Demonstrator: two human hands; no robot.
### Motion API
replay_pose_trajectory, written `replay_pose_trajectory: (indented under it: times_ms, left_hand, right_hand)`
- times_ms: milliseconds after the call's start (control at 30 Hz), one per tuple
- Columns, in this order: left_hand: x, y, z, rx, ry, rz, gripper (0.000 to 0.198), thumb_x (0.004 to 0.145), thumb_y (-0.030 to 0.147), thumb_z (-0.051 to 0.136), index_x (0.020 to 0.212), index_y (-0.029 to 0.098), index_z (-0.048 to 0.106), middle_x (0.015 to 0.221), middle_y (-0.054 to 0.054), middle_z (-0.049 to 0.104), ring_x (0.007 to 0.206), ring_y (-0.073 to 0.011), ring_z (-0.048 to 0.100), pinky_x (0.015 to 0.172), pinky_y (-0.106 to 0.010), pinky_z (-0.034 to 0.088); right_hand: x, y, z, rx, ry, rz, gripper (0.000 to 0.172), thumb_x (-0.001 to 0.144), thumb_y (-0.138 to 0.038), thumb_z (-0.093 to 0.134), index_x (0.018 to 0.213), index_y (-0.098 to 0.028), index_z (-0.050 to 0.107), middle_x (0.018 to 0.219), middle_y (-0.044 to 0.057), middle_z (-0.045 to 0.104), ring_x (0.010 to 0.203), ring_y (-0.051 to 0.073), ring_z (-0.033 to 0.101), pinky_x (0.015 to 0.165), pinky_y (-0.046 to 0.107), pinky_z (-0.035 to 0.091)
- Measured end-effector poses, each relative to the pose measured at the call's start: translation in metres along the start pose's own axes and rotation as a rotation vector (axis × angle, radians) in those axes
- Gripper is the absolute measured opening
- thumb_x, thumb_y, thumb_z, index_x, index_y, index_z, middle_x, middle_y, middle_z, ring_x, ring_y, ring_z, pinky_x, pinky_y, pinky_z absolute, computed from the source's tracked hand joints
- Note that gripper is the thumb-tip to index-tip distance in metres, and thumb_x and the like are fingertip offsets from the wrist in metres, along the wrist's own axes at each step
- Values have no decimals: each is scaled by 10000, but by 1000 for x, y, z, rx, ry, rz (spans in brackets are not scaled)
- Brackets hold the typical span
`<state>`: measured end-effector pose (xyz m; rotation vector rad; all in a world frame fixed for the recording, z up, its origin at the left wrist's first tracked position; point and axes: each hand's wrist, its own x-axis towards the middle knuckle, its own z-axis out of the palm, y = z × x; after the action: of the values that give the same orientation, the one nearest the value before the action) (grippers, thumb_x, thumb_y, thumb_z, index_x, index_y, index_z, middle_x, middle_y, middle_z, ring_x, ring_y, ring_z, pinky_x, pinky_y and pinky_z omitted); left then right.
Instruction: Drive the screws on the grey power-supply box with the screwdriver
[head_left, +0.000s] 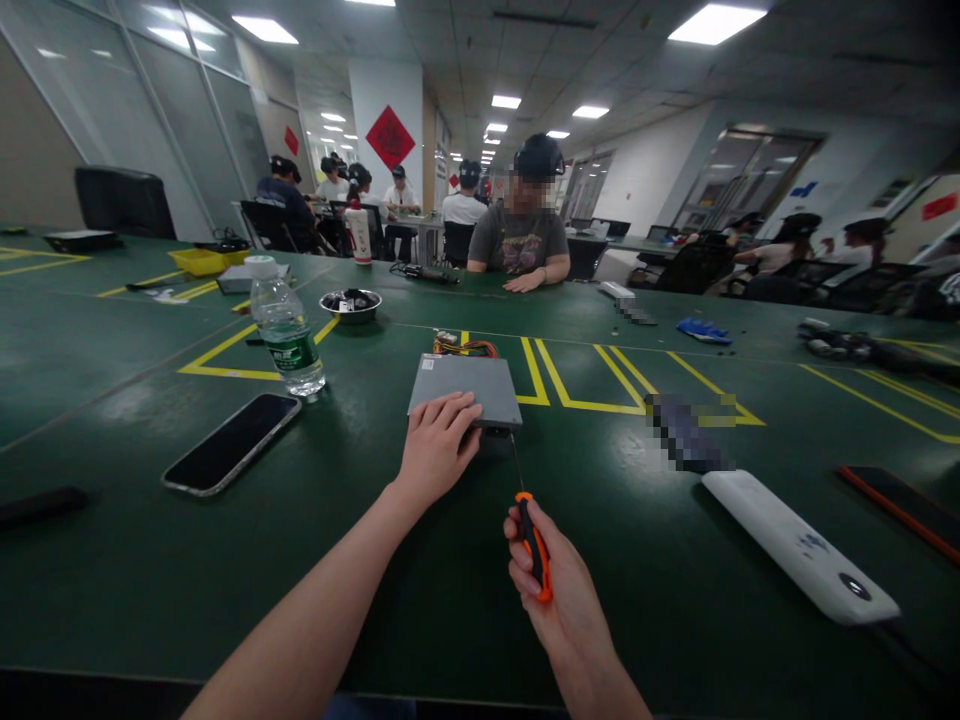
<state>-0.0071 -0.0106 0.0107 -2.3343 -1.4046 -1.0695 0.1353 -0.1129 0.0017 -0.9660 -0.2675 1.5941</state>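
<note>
A grey metal computer power supply [491,385] lies flat on the green table, a bundle of coloured wires [469,346] coming from its far side. My left hand [441,440] grips its near left edge, fingers laid over the top and thumb down by the front face. Closed around the orange and black handle of a screwdriver [534,545] is my right hand [555,570]. The thin shaft points away from me, its tip at the front right corner of the power supply. Whether the tip sits in a screw is too small to tell.
To the left are a phone [232,443] and a water bottle [286,335]. A metal bowl [351,306] of small dark parts stands behind. A white elongated device [799,545] and an orange-edged phone [904,505] lie right. Across the table sits a person [519,235].
</note>
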Motion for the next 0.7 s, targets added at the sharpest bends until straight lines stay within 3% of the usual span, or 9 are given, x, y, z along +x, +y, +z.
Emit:
replay_pose_trajectory:
  times_ms: [367, 567, 700]
  left_hand:
    - [0, -1, 2, 10, -1, -2, 240, 863, 254, 489, 1098, 257, 541, 1237, -15, 575, 1160, -211, 481, 940, -391, 321]
    - [0, -1, 2, 0, -7, -2, 242, 867, 262, 485, 1102, 257, 543, 1240, -9, 571, 1169, -203, 468, 952, -383, 312]
    - [0, 0, 0, -5, -23, -4, 327, 856, 260, 487, 1182, 265, 508, 1245, -22, 560, 1171, -213, 456, 960, -391, 308]
  right_hand:
    - [0, 1, 1, -26, 31, -12, 407, 540, -403, 812, 750, -115, 617, 637, 2, 581, 420, 24, 384, 309, 103, 223]
    - [-3, 7, 1, -163, 70, -184, 384, 505, -293, 841, 765, -150, 597, 634, -36, 554, 493, 54, 435, 399, 144, 345]
    - [-4, 4, -1, -195, 89, -167, 412, 519, -348, 831, 813, -145, 626, 697, -9, 585, 584, 88, 498, 451, 162, 399]
